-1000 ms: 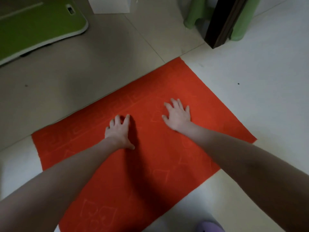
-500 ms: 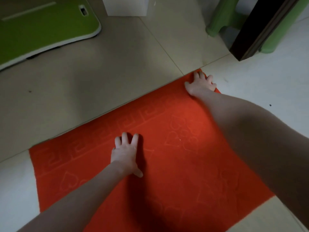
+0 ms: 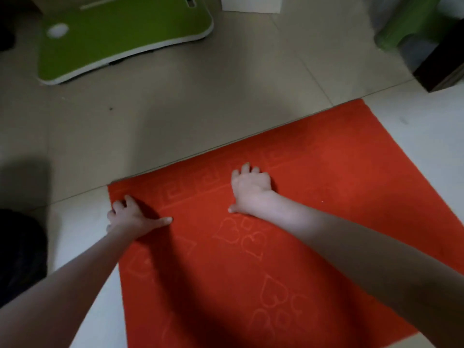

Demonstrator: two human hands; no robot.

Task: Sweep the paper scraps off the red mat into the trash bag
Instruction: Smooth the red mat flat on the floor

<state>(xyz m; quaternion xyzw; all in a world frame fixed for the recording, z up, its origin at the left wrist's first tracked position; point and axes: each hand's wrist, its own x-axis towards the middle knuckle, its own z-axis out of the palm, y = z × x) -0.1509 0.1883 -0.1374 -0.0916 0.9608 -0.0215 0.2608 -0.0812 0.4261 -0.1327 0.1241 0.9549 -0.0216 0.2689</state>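
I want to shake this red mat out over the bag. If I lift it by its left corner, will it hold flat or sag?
Probably sag: the red mat looks thin, lying flush on the tiles. It seems light. On smooth floor it may slide under the left hand.

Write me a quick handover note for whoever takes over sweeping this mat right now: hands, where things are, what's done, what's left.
Left hand: empty, palm down at the far left corner of the red mat, partly off its edge.
Right hand: empty, fingers curled, pressed on the mat near its far border.
Mat: flat on the tile floor.
Paper scraps: only one tiny pale speck shows on the mat to the right.
Trash bag: a dark shape at the left edge may be it; cannot tell.
Done: the mat looks nearly clean.
Left: clear that speck, confirm where the bag is.
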